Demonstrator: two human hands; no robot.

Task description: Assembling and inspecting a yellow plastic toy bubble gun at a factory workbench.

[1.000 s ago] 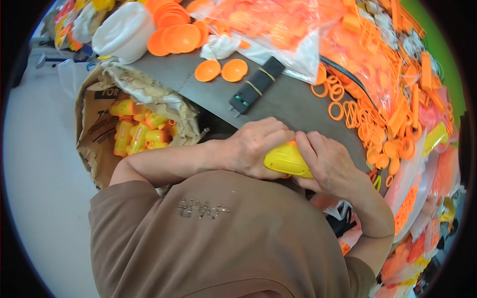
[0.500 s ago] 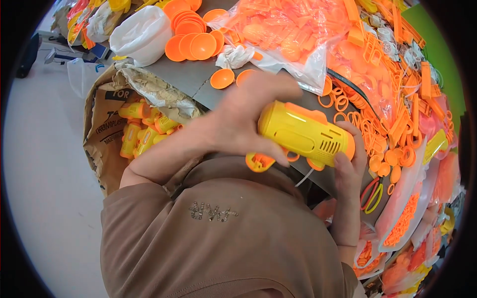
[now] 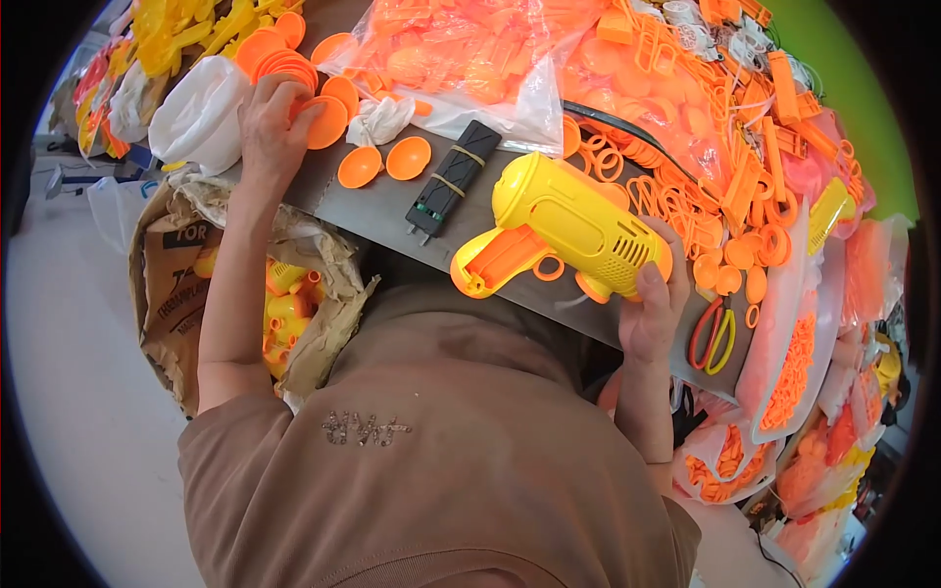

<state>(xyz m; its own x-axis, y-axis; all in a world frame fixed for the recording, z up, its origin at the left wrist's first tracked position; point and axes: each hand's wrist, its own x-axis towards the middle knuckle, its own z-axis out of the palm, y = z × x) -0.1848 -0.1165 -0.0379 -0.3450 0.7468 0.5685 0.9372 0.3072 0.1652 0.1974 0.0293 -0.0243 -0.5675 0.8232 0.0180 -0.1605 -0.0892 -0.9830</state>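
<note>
Glossy, smooth yellow plastic is seen on the toy gun (image 3: 573,230); the discs (image 3: 294,73) upper left look like smooth orange plastic. The box (image 3: 172,294) is matt brown cardboard; the table (image 3: 372,211) is dull grey.

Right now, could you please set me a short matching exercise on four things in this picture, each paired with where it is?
Things:
1. Toy gun
2. Orange disc stack
3. Black block
4. Yellow parts

Places:
A. In the brown paper sack below the table edge
B. Lying flat on the grey table, near two orange cups
C. Held up in the right hand
D. Under the left hand, beside a white bag

Pairs: 1-C, 2-D, 3-B, 4-A
</note>
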